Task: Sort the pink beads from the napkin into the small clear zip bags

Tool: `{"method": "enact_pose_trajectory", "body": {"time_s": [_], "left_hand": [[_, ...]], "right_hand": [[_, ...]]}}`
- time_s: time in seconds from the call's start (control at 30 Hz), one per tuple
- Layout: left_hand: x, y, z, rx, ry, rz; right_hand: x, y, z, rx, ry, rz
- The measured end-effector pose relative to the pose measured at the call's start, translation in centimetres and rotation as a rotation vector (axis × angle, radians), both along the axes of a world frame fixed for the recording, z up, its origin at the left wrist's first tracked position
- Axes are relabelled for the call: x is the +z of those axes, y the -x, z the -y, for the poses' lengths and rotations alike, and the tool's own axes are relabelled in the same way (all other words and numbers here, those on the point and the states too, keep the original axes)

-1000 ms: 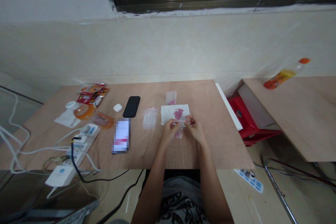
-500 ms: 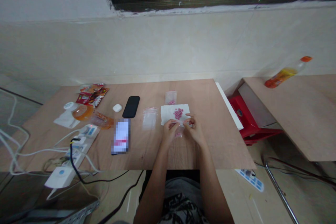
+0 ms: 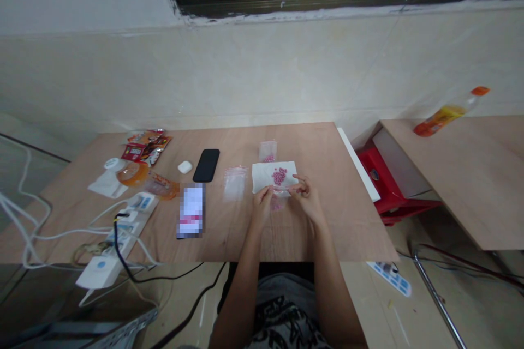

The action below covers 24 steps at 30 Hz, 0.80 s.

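Note:
Between my two hands is a small clear zip bag (image 3: 277, 204) with pink beads low in it. My left hand (image 3: 262, 201) pinches its left top corner, and my right hand (image 3: 303, 196) pinches the right one, index finger stretched out. Just beyond them lies a white paper sheet (image 3: 261, 173) with a pile of pink beads (image 3: 279, 176) on it. Another zip bag (image 3: 268, 149) holding pink beads rests behind the paper. Flat clear zip bags (image 3: 234, 182) lie to the left of my hands.
On the wooden table (image 3: 344, 218) are a black phone (image 3: 206, 165), a lit phone (image 3: 191, 210), a white case (image 3: 185, 167), an orange bottle (image 3: 149, 180), snack packets (image 3: 146, 145) and a power strip (image 3: 123, 237) with cables. A red stool (image 3: 380, 182) stands at the right.
My hands have moved slightly apart, and the bag's top edge is now stretched between them. The bead pile on the paper looks the same.

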<state>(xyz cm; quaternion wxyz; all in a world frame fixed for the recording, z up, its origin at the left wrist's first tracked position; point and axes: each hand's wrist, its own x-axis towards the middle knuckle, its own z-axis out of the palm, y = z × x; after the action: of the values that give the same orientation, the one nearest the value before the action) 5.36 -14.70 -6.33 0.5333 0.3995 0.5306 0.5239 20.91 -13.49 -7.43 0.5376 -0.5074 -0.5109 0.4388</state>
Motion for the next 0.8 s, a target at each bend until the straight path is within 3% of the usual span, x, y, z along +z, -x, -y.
{"method": "enact_pose_trajectory", "body": {"time_s": [0.17,0.8], "left_hand": [[-0.1,0.1,0.1,-0.027,0.053,0.060],[0.1,0.0,-0.6,-0.069,-0.034,-0.037]], "right_hand": [[0.5,-0.1,-0.1,-0.014,-0.003,0.044],[0.7,1.3,-0.2,0.055,-0.026,-0.038]]}}
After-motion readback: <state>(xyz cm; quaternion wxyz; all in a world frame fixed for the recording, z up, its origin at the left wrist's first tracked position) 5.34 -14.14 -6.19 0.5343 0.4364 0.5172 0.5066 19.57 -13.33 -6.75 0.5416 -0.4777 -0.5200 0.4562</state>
